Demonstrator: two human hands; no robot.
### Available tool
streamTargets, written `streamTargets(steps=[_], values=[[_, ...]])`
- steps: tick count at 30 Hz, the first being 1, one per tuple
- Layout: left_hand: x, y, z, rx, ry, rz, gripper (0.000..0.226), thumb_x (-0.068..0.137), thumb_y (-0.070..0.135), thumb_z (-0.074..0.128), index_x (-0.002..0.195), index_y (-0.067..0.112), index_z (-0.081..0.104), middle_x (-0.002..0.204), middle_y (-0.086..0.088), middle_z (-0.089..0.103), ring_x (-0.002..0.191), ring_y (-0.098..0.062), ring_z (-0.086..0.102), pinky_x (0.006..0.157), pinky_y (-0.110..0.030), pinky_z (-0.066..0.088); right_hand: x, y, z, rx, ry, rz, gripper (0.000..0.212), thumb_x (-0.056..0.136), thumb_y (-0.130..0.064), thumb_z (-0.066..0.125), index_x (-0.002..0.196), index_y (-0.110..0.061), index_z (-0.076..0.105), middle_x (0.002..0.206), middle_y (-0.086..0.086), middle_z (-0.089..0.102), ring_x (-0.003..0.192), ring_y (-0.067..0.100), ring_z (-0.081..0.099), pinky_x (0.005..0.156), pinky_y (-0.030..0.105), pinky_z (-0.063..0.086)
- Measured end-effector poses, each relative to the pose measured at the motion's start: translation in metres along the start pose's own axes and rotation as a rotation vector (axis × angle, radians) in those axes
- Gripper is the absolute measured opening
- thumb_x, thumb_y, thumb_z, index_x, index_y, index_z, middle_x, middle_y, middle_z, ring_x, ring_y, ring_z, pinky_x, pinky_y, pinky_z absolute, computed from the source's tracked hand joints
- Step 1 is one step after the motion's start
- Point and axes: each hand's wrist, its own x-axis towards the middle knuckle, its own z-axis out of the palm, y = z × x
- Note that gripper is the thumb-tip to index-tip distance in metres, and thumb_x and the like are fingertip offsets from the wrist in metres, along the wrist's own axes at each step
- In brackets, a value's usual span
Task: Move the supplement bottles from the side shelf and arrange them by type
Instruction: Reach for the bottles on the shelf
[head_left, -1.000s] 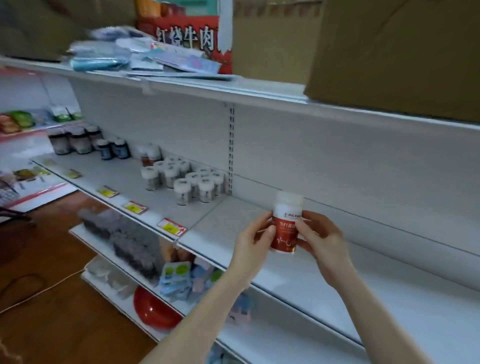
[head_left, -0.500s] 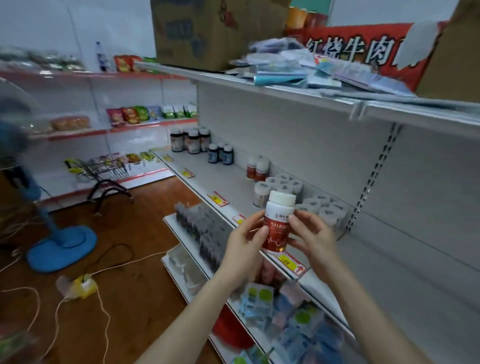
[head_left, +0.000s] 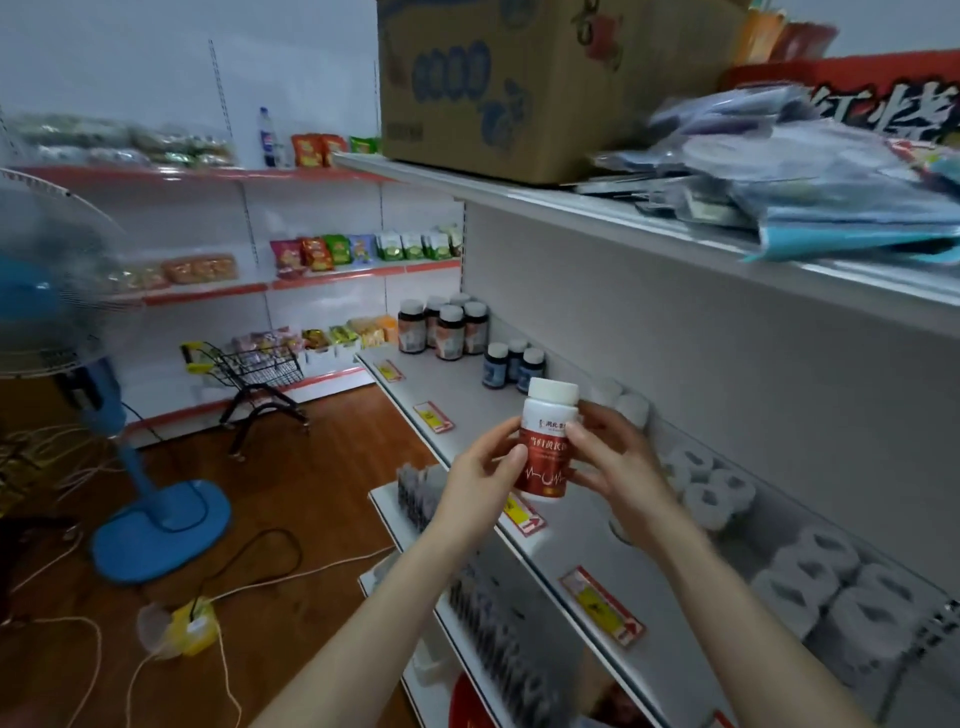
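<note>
Carried leftward, hands (head_left: 480, 470) (head_left: 618, 462) grip red white-capped bottle (head_left: 546, 441).

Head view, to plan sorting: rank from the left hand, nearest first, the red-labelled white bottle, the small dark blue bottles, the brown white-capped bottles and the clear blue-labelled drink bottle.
1. Red-labelled white bottle, held in the left hand.
2. Small dark blue bottles, on the shelf just beyond.
3. Brown white-capped bottles, shelf's far end.
4. Clear blue-labelled drink bottle, far wall's top shelf.
</note>
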Motion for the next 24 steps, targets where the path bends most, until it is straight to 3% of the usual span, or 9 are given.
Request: streamTargets(steps=[4,8,11,15,19,24], values=[[0.045,-0.010,-0.031,-0.017,-0.049,-0.001,0.033,0.092,0.017,0.049,0.124,0.023,0.050,0.112,0.004,0.061,0.102,-0.004,0.058,0.078,-0.014,0.053,0.042,0.005,0.021,-0.035,0.004,-0.013,0.022,0.086,-0.019,0.060,0.107,-0.027,0.061,0.098,0.002,0.068,0.096,0.016,0.066,0.070,0.026,0.054],[0.096,-0.024,-0.062,0.026,-0.141,-0.028,0.038,0.091,0.021,0.051,0.129,0.022,0.048,0.120,-0.003,0.060,0.110,-0.014,0.058,0.089,-0.024,0.050,0.077,0.017,0.041,-0.036,0.099,-0.023,0.021,0.086,-0.020,0.061,0.105,-0.028,0.060,0.100,0.003,0.067,0.095,0.014,0.066,0.066,0.019,0.054],[0.131,-0.035,-0.082,0.032,-0.257,-0.049,0.040,0.088,0.020,0.057,0.127,0.024,0.048,0.110,0.006,0.062,0.102,-0.005,0.059,0.081,-0.016,0.052,0.097,0.031,0.057,-0.026,0.209,-0.004,0.027,0.085,-0.022,0.062,0.112,-0.020,0.059,0.108,0.006,0.066,0.099,0.017,0.065,0.074,0.025,0.056],[0.166,-0.051,-0.094,0.015,-0.420,-0.075,0.043,0.080,0.007,0.066,0.115,0.027,0.052,0.105,0.005,0.063,0.097,-0.006,0.062,0.078,-0.019,0.055,0.107,0.048,0.073,-0.029,0.354,0.014,0.032,0.071,-0.038,0.066,0.100,-0.023,0.064,0.108,0.004,0.068,0.100,0.018,0.066,0.086,0.035,0.053],[0.185,-0.075,-0.085,0.038,-0.535,-0.096,0.042,0.078,-0.003,0.064,0.109,0.023,0.050,0.098,0.005,0.062,0.087,-0.002,0.061,0.067,-0.012,0.053,0.103,0.068,0.073,-0.102,0.497,0.032,0.009,0.084,-0.024,0.061,0.089,-0.031,0.063,0.097,-0.006,0.067,0.095,0.016,0.064,0.088,0.034,0.051],[0.205,-0.106,-0.059,0.172,-0.599,-0.070,0.045,0.077,0.001,0.066,0.117,0.015,0.053,0.111,-0.002,0.060,0.101,-0.014,0.059,0.085,-0.024,0.048,0.103,0.082,0.051,-0.305,0.519,0.121,0.019,0.089,-0.031,0.055,0.092,-0.050,0.052,0.099,-0.020,0.060,0.095,0.005,0.059,0.086,0.028,0.050]])
